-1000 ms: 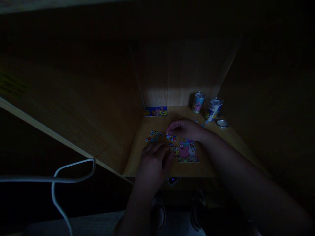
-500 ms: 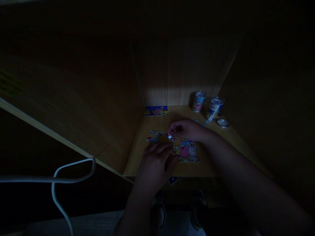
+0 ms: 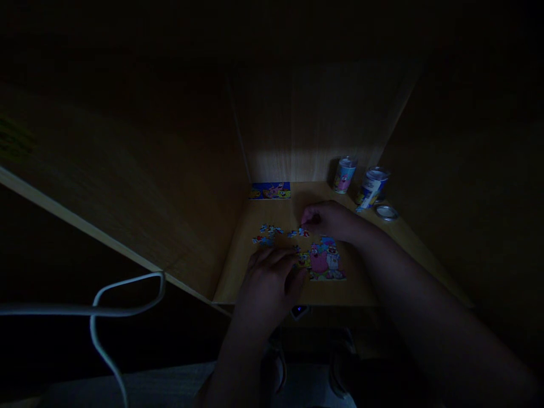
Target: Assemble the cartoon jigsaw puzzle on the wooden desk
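The scene is dim. A partly joined jigsaw puzzle [image 3: 321, 260] with cartoon figures lies on the wooden surface. My left hand [image 3: 270, 277] rests at its left side, palm down, thumb apart from the stretched fingers, covering part of that edge. My right hand [image 3: 325, 220] is above the puzzle's top edge, thumb and forefinger pinched at a red and white puzzle piece [image 3: 304, 233]. Another loose piece [image 3: 292, 233] lies just left of those fingertips. Farther left, several loose puzzle pieces [image 3: 267, 232] are scattered beyond my left hand.
A blue picture strip [image 3: 270, 191] lies against the back panel. Two printed cans [image 3: 344, 174] [image 3: 372, 187] stand at the back right, with a round metal lid [image 3: 386, 212] beside them. Wooden walls [image 3: 191, 187] enclose the surface. A white cable [image 3: 97, 310] hangs at the left.
My right hand has shifted slightly right, away from the piece that glinted at its fingertips, which now lies on the surface. My left hand has stayed in place.
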`<state>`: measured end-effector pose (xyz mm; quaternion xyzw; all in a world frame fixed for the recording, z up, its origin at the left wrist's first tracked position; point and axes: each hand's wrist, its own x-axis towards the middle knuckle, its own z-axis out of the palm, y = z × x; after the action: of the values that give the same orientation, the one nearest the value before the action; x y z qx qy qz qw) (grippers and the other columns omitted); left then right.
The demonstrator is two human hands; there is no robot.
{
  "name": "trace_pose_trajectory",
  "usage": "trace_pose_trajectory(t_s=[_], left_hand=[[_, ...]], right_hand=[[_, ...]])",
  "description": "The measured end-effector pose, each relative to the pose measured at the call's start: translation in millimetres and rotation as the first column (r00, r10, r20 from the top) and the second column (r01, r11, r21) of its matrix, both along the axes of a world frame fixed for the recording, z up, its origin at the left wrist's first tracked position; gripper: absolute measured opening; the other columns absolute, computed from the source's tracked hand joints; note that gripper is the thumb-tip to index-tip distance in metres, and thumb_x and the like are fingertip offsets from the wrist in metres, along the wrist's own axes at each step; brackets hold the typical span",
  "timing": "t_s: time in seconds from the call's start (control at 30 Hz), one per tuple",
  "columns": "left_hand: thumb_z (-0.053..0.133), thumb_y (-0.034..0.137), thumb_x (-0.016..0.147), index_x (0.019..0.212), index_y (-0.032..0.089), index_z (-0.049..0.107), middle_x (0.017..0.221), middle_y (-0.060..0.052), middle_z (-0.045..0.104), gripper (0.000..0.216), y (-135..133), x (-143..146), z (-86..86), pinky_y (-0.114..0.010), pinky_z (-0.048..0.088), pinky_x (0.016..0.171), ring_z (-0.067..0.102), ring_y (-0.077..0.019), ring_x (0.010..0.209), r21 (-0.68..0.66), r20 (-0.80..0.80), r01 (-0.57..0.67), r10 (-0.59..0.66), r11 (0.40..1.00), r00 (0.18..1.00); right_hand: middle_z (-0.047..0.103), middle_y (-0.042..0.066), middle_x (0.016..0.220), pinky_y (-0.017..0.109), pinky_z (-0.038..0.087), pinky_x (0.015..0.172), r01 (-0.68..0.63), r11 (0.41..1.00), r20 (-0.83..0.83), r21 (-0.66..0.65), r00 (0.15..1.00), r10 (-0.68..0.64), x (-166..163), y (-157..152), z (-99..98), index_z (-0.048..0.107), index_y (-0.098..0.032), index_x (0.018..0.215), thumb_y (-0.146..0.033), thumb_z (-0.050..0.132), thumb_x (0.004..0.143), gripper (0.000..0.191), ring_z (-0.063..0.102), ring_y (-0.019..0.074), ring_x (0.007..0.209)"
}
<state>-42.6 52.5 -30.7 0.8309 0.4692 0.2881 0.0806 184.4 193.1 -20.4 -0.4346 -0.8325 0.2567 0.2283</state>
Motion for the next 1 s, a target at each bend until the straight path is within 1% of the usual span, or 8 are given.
trace_pose_trajectory(t_s=[0.07, 0.13, 0.27, 0.37, 0.57, 0.7, 0.8, 1.0], left_hand=[[0.072, 0.026, 0.1, 0.112, 0.025, 0.072, 0.126, -0.002, 0.076, 0.012, 0.2, 0.1, -0.5, -0.054, 0.051, 0.106, 0.067, -0.028, 0.114, -0.003, 0.002, 0.004, -0.004, 1.0, 1.0], [0.072, 0.026, 0.1, 0.114, 0.025, 0.072, 0.126, -0.002, 0.076, 0.014, 0.1, 0.3, -1.1, -0.054, 0.051, 0.106, 0.067, -0.0277, 0.114, -0.001, 0.005, 0.005, -0.005, 1.0, 1.0], [0.071, 0.025, 0.101, 0.114, 0.025, 0.073, 0.124, -0.003, 0.076, 0.014, -0.4, 0.3, -1.8, -0.054, 0.051, 0.106, 0.067, -0.0277, 0.114, 0.005, 0.01, 0.004, -0.004, 1.0, 1.0], [0.072, 0.025, 0.1, 0.113, 0.026, 0.073, 0.124, -0.003, 0.076, 0.013, -0.5, -0.2, -1.7, -0.054, 0.052, 0.106, 0.068, -0.0276, 0.113, 0.006, 0.012, 0.007, -0.007, 1.0, 1.0], [0.073, 0.024, 0.099, 0.111, 0.027, 0.073, 0.127, -0.002, 0.075, 0.012, 0.1, -0.4, -2.2, -0.054, 0.051, 0.106, 0.068, -0.028, 0.115, 0.011, 0.013, 0.0, 0.0, 1.0, 1.0], [0.071, 0.025, 0.1, 0.112, 0.027, 0.073, 0.125, -0.002, 0.076, 0.012, 0.3, -0.1, -3.8, -0.053, 0.052, 0.105, 0.068, -0.0275, 0.115, 0.012, 0.012, -0.001, 0.001, 1.0, 1.0], [0.071, 0.026, 0.1, 0.112, 0.027, 0.073, 0.125, -0.002, 0.076, 0.012, 0.2, -0.5, -5.3, -0.054, 0.052, 0.105, 0.068, -0.0277, 0.114, 0.011, 0.002, -0.004, 0.004, 1.0, 1.0], [0.071, 0.024, 0.1, 0.111, 0.027, 0.073, 0.125, -0.002, 0.076, 0.011, -0.1, -0.5, -3.1, -0.055, 0.052, 0.106, 0.068, -0.0277, 0.114, 0.008, 0.017, 0.004, -0.004, 1.0, 1.0]], right_hand=[[0.081, 0.003, 0.092, 0.031, 0.054, 0.08, 0.055, 0.998, -0.023, 0.028, 0.998, -0.054, 0.8, 0.9, 0.3, 0.079, -0.022, 0.097, -0.022, 0.074, 0.088, 0.01, 0.075, 0.019, 0.084], [0.082, 0.004, 0.096, 0.033, 0.056, 0.084, 0.086, 0.996, -0.096, -0.025, 0.991, -0.088, 0.1, 0.1, 2.3, 0.079, -0.022, 0.101, -0.022, 0.072, 0.091, 0.013, 0.075, 0.0199, 0.088], [0.081, 0.003, 0.089, 0.032, 0.06, 0.081, 0.032, 0.932, -0.335, -0.362, 0.928, -0.162, -3.6, -4.1, 7.7, 0.076, -0.021, 0.103, -0.02, 0.072, 0.09, 0.014, 0.076, 0.0184, 0.082], [0.079, 0.002, 0.084, 0.03, 0.061, 0.078, 0.024, 0.874, -0.417, -0.486, 0.872, -0.257, -6.1, -5.5, 8.3, 0.073, -0.02, 0.092, -0.017, 0.076, 0.085, 0.009, 0.076, 0.0178, 0.08], [0.079, 0.001, 0.08, 0.029, 0.06, 0.073, 0.081, 0.858, -0.418, -0.506, 0.848, -0.327, -9.0, -5.2, 4.8, 0.068, -0.021, 0.082, -0.019, 0.084, 0.078, 0.016, 0.075, 0.0172, 0.076], [0.08, 0.001, 0.088, 0.031, 0.062, 0.081, -0.017, 0.829, -0.504, -0.559, 0.801, -0.323, -8.1, -6.8, 8.2, 0.074, -0.024, 0.103, -0.019, 0.081, 0.081, 0.024, 0.076, 0.0164, 0.082], [0.081, 0.001, 0.091, 0.028, 0.059, 0.075, 0.028, 0.849, -0.453, -0.528, 0.836, -0.309, -6.5, -9.1, 14.2, 0.078, -0.025, 0.11, -0.023, 0.078, 0.084, 0.026, 0.073, 0.0155, 0.081], [0.079, 0.001, 0.087, 0.025, 0.053, 0.069, 0.092, 0.869, -0.353, -0.487, 0.889, -0.292, -6.7, -12.0, 21.0, 0.08, -0.023, 0.097, -0.031, 0.081, 0.082, 0.017, 0.069, 0.0151, 0.077]])
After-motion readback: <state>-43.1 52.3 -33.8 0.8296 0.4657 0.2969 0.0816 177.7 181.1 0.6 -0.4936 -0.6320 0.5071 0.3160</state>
